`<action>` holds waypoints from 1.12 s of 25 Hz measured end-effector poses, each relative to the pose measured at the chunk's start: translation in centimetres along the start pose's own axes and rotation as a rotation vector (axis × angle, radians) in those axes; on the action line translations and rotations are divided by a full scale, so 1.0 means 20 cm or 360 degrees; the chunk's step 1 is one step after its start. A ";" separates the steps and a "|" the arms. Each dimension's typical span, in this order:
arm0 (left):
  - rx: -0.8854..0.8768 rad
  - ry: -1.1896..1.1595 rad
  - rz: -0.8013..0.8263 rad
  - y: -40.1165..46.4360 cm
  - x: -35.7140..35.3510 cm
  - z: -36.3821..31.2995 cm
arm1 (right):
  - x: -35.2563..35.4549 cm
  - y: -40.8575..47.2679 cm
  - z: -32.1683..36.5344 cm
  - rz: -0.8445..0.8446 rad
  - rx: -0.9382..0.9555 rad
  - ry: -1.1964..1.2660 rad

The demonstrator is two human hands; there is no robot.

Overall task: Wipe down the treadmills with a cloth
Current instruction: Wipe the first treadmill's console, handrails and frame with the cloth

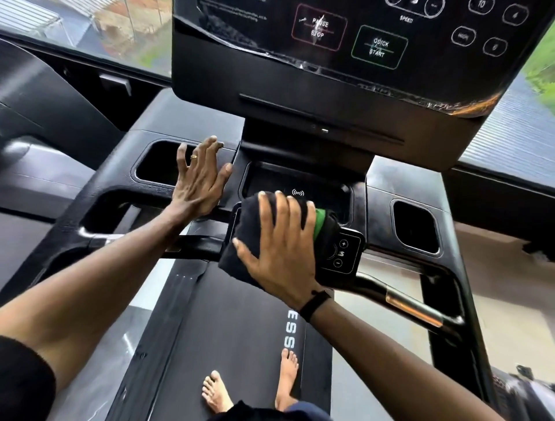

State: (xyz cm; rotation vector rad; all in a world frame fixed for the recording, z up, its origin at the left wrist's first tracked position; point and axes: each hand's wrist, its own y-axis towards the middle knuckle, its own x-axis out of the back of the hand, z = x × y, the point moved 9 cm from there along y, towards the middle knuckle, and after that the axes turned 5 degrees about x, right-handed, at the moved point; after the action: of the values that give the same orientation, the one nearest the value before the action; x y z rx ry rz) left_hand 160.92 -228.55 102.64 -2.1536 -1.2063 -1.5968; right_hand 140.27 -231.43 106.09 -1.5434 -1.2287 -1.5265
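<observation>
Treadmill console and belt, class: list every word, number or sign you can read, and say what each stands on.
"PAUSE STOP": red-outlined button on the console screen.
"QUICK START": green-outlined button.
"SPEED": beneath the upper dials.
"10", "4": round keys.
"+", "−": small handlebar keypad.
Wireless sign: centre tray.
"ESS": belt, remainder hidden.
Top-left small print: blurred.

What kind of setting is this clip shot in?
Probably a gym or fitness room. The person stands barefoot on a treadmill belt, facing its console with Pause/Stop and Quick Start buttons; a second machine sits alongside, by large windows.
</observation>
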 end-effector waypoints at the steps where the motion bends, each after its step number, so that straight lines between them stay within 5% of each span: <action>1: -0.0004 -0.0039 0.0004 0.00 0.00 0.00 | 0.01 0.04 0.06 -0.0027 0.0018 0.0003; 7: 0.0131 -0.0470 -0.0143 -0.05 0.09 0.05 | 0.00 0.09 0.21 -0.0099 0.0249 -0.0023; 10: 0.0089 -0.0404 -0.0146 -0.15 0.14 0.03 | 0.00 0.00 0.13 -0.0133 0.0344 -0.0037; 16: 0.0199 -0.0401 -0.0159 -0.21 0.20 0.07 | 0.00 -0.13 -0.21 -0.0218 0.0010 -0.0071; 28: 0.0318 -0.0403 -0.0193 -0.34 0.19 0.08 | 0.07 0.18 0.16 -0.0297 0.0035 -0.0047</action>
State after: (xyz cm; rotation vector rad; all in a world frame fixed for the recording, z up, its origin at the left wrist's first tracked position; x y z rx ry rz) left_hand 157.62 -221.37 103.32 -2.2375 -1.5262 -1.2088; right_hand 144.56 -229.58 107.66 -1.4764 -1.4360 -1.6055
